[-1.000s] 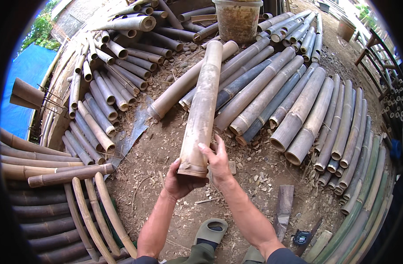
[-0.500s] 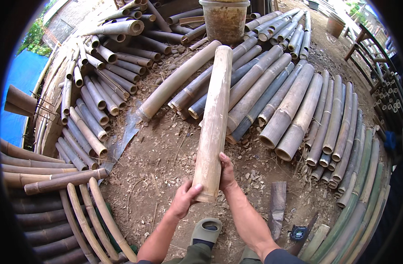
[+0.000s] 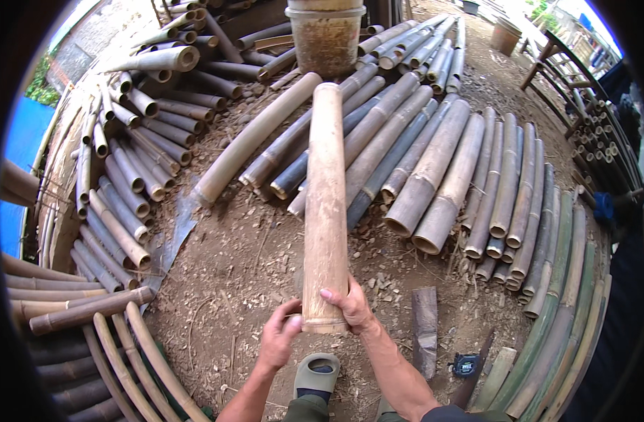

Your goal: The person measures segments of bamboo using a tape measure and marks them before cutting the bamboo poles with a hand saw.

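A long, pale tan bamboo tube (image 3: 325, 211) with worn, mottled skin points away from me above the dirt ground. My right hand (image 3: 350, 308) grips its near end from the right, thumb on top and the other fingers hidden beneath. On the left, my left hand (image 3: 276, 339) is curled at the lower left edge of the same end. Its thumb and forefinger tips meet the side of the tube; how far its other fingers reach underneath is hidden.
Cut bamboo tubes (image 3: 427, 169) lie in rows ahead and right, with more piles (image 3: 129, 176) at left. A dirty bucket (image 3: 327, 42) stands behind. Near my right forearm are a flat dark piece (image 3: 425, 330), a tape measure (image 3: 466, 365) and a dark blade-like strip (image 3: 477, 373).
The bamboo tube has turned about its length, showing a browner face. My right thumb has come over its top, and my left thumb has slid off to its side. The whole view has shifted.
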A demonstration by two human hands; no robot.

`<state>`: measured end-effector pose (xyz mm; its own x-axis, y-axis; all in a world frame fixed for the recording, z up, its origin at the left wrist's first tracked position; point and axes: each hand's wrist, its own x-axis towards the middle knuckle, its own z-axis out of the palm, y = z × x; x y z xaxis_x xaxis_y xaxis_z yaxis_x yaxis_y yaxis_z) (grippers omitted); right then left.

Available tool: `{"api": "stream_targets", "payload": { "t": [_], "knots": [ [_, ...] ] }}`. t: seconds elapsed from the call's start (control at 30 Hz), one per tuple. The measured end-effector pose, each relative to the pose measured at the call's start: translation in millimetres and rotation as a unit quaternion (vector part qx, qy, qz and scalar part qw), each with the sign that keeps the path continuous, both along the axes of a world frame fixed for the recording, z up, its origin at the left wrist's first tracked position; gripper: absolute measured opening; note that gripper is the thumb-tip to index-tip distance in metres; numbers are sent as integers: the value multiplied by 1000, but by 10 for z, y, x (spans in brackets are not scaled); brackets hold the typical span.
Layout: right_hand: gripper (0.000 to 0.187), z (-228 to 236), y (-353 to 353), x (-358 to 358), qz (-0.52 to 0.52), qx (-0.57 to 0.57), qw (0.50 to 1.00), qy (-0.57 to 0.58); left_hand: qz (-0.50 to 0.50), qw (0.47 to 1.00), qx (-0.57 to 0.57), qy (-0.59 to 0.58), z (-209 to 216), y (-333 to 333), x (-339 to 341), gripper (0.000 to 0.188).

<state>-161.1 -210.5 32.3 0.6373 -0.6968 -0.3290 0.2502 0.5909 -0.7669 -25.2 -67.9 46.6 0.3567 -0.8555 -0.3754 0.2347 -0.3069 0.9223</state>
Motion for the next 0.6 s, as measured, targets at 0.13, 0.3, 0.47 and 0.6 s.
{"api": "stream_targets", "payload": {
  "t": [0.13,0.3,0.47,0.6],
  "knots": [
    [94,-109,139,-159,3,-71,996,52,4,996,90,19,-305,173,159,69],
    [97,-32,322,-327,64,-82,992,65,-81,980,-4,183,-349,341,-103,107],
    [98,27,483,-79,80,-94,990,61,-36,979,9,202,-181,275,-159,97],
    [100,49,369,48,127,-236,957,112,17,980,-11,198,-100,240,-65,92]
  ]
}}
